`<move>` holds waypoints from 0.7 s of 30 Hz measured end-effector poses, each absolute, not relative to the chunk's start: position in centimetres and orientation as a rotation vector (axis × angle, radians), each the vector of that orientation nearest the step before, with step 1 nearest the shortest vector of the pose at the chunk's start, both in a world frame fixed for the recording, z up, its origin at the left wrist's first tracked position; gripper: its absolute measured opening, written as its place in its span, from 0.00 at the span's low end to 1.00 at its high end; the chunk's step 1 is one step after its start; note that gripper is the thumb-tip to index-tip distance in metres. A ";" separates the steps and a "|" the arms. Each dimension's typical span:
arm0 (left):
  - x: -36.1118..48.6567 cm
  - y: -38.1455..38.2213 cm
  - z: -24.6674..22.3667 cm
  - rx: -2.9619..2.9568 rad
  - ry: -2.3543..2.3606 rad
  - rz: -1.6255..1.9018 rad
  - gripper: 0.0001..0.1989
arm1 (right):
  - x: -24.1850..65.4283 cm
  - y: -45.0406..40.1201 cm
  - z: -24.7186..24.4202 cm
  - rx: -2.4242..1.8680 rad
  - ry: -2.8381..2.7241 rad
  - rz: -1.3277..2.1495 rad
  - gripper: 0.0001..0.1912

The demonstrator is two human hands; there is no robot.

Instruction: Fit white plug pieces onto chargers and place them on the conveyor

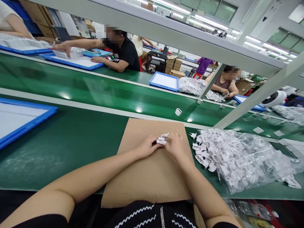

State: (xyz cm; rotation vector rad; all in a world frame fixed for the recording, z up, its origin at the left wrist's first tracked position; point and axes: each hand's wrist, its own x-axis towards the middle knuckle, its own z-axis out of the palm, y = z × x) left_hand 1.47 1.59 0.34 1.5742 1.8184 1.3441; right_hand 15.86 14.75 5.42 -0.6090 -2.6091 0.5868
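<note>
My left hand (pixel 147 146) and my right hand (pixel 175 147) meet above a brown cardboard sheet (pixel 152 133), pinching a small bunch of white plastic plug parts (pixel 162 139) between their fingers. Just right of my right hand, a clear plastic bag (pixel 247 161) lies open on the green belt, heaped with several white plug parts. One loose plug with metal prongs (pixel 193 135) sits at the bag's left end. My forearms rest across the cardboard.
A blue-framed tray (pixel 16 122) lies at left on the green conveyor bench (pixel 71 152). A small white part (pixel 178 111) stands beyond the cardboard. White metal shelf rails (pixel 166 28) cross overhead. Co-workers (pixel 121 47) sit across the bench with trays and bags.
</note>
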 end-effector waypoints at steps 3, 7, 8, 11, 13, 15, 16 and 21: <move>1.9 1.3 0.2 1.572 1.836 1.387 0.23 | 16.1 14.5 5.3 -0.612 -2.625 0.551 0.11; 2.2 0.5 -0.2 1.656 1.870 1.418 0.23 | 16.3 14.2 4.6 -0.639 -2.538 0.651 0.15; 2.1 0.4 -0.4 1.691 1.896 1.383 0.21 | 16.3 14.1 4.3 -0.638 -2.513 0.689 0.16; 1.6 0.1 -0.8 1.777 2.024 1.231 0.19 | 16.1 14.0 3.7 -0.628 -2.467 0.772 0.17; 1.3 0.0 -0.7 1.794 2.095 1.132 0.19 | 16.0 14.0 3.3 -0.631 -2.446 0.804 0.17; 1.3 0.0 -0.4 1.783 2.111 1.077 0.19 | 15.9 14.0 2.9 -0.619 -2.399 0.880 0.15; 1.4 -0.1 -0.3 1.766 2.103 1.074 0.19 | 15.9 14.0 2.8 -0.600 -2.362 0.943 0.14; 2.4 -0.4 0.3 1.622 2.049 1.286 0.25 | 15.8 14.1 2.1 -0.502 -2.175 1.203 0.08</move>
